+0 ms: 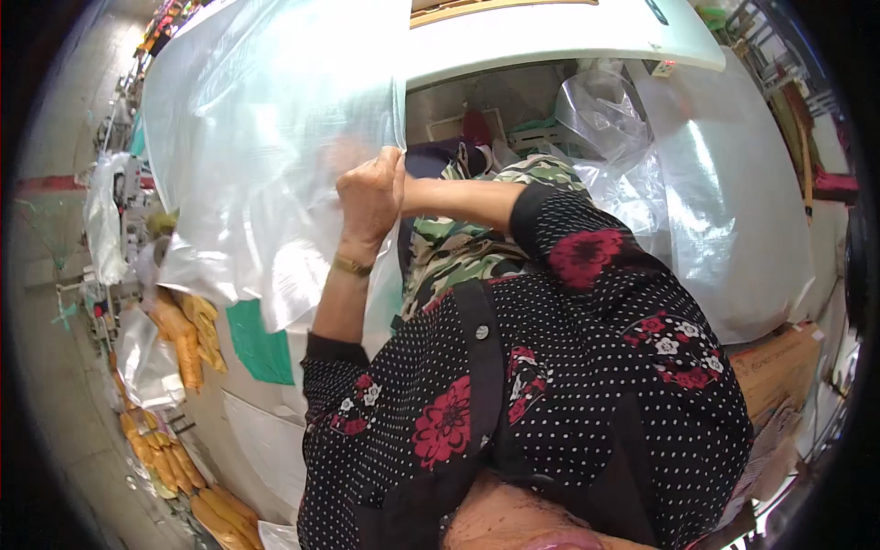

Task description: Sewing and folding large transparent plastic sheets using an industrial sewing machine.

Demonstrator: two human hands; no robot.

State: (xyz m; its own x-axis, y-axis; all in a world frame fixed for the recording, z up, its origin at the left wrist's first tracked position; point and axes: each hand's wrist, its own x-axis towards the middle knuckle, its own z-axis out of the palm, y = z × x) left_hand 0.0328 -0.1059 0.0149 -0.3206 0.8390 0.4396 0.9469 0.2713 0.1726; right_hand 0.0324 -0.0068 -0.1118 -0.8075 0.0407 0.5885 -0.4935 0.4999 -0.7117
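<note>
A large clear plastic sheet [266,137] hangs over the left side of the white table [568,32] and down its near edge. My left hand [371,197] is closed, with thumb and fingers pinching the sheet's right edge just off the table. My right forearm crosses from the right behind that edge. Through the plastic, my right hand [346,156] shows only as a blurred shape, so its fingers cannot be made out. It lies inside or behind the plastic; which of the two is unclear.
More clear plastic [724,192] hangs at the right above a cardboard box [779,367]. A wooden strip [495,9] lies on the table's far part. Yellow-orange gloves [179,339] and a green piece [259,341] are at the left.
</note>
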